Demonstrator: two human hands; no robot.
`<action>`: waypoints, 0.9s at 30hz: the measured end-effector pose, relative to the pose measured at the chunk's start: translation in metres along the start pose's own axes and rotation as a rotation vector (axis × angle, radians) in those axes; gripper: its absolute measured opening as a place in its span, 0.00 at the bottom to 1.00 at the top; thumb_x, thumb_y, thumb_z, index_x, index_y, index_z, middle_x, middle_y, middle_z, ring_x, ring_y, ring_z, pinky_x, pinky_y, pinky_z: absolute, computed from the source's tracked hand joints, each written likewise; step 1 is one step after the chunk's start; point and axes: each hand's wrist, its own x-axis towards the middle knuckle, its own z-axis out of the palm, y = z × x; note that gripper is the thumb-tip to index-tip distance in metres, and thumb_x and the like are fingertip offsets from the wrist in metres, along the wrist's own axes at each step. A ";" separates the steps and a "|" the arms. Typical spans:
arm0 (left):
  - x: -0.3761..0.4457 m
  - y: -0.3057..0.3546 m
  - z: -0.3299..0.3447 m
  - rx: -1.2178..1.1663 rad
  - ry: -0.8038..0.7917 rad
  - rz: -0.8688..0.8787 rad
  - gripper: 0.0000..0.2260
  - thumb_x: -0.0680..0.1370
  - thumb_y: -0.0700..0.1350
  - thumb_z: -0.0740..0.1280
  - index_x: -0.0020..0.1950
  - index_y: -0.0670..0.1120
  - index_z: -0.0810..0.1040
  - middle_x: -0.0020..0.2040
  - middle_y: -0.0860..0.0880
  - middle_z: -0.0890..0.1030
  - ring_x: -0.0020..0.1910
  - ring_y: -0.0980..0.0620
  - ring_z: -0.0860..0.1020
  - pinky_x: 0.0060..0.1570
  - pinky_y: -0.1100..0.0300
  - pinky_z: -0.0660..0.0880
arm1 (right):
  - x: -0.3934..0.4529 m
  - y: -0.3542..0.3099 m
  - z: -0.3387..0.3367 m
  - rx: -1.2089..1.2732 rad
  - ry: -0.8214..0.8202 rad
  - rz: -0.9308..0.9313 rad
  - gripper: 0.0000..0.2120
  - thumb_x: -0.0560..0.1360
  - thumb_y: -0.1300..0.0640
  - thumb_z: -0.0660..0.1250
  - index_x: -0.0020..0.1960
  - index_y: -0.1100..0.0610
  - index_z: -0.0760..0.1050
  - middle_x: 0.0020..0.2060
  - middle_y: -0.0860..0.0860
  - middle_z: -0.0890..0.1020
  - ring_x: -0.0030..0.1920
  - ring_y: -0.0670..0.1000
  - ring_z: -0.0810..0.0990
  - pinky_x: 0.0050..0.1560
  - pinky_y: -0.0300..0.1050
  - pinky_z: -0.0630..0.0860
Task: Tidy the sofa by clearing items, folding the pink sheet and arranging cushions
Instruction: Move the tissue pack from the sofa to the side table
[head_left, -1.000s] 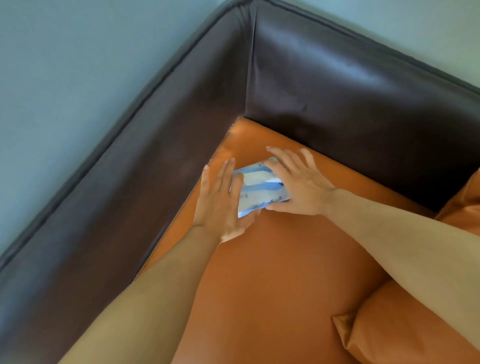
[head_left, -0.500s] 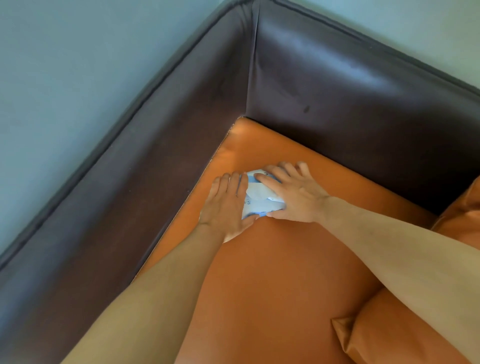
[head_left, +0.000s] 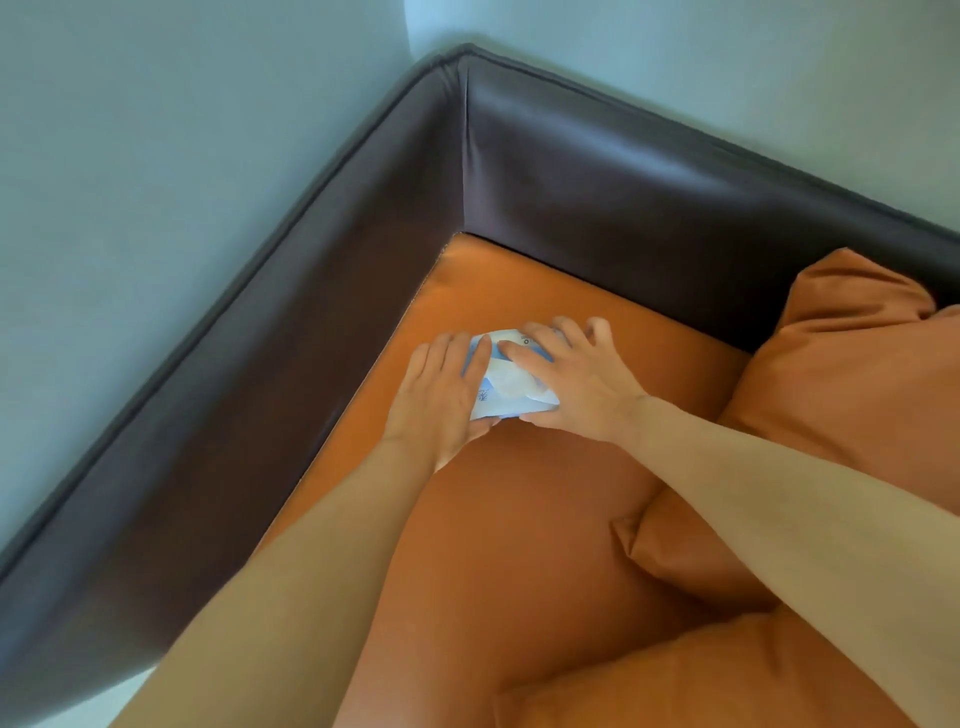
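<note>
A soft blue and white packet (head_left: 506, 387) lies on the orange seat (head_left: 519, 525) near the sofa's inner corner. My left hand (head_left: 441, 395) grips its left side, thumb under the near edge. My right hand (head_left: 576, 379) covers its right side with fingers spread over the top. Most of the packet is hidden under the two hands. An orange cushion (head_left: 852, 374) leans against the backrest at the right. The pink sheet is not in view.
The sofa's dark brown armrest (head_left: 291, 364) and backrest (head_left: 649, 208) meet in a corner just beyond the packet. More orange cushions lie at the lower right (head_left: 717, 686). Pale walls stand behind the sofa.
Both hands have closed in on the packet and squeezed it smaller. The view has pulled back and shifted, so more of the right cushion shows.
</note>
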 end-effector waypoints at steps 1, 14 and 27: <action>-0.008 0.003 -0.013 0.008 0.005 0.003 0.37 0.74 0.65 0.64 0.75 0.43 0.62 0.68 0.43 0.69 0.67 0.44 0.68 0.64 0.52 0.67 | -0.009 -0.005 -0.012 0.003 0.006 0.006 0.37 0.65 0.37 0.72 0.68 0.49 0.64 0.65 0.55 0.72 0.60 0.60 0.72 0.53 0.59 0.67; -0.086 0.043 -0.147 -0.033 0.106 0.152 0.35 0.69 0.62 0.72 0.69 0.43 0.71 0.65 0.40 0.74 0.63 0.41 0.73 0.60 0.48 0.70 | -0.128 -0.051 -0.127 -0.078 0.129 0.132 0.35 0.66 0.36 0.72 0.68 0.48 0.68 0.65 0.55 0.74 0.60 0.59 0.73 0.56 0.59 0.68; -0.164 0.140 -0.247 0.017 0.338 0.375 0.30 0.68 0.62 0.67 0.62 0.44 0.76 0.56 0.43 0.78 0.50 0.44 0.78 0.49 0.50 0.62 | -0.304 -0.090 -0.214 -0.219 0.232 0.289 0.34 0.67 0.34 0.69 0.67 0.49 0.69 0.61 0.55 0.76 0.54 0.59 0.76 0.51 0.58 0.63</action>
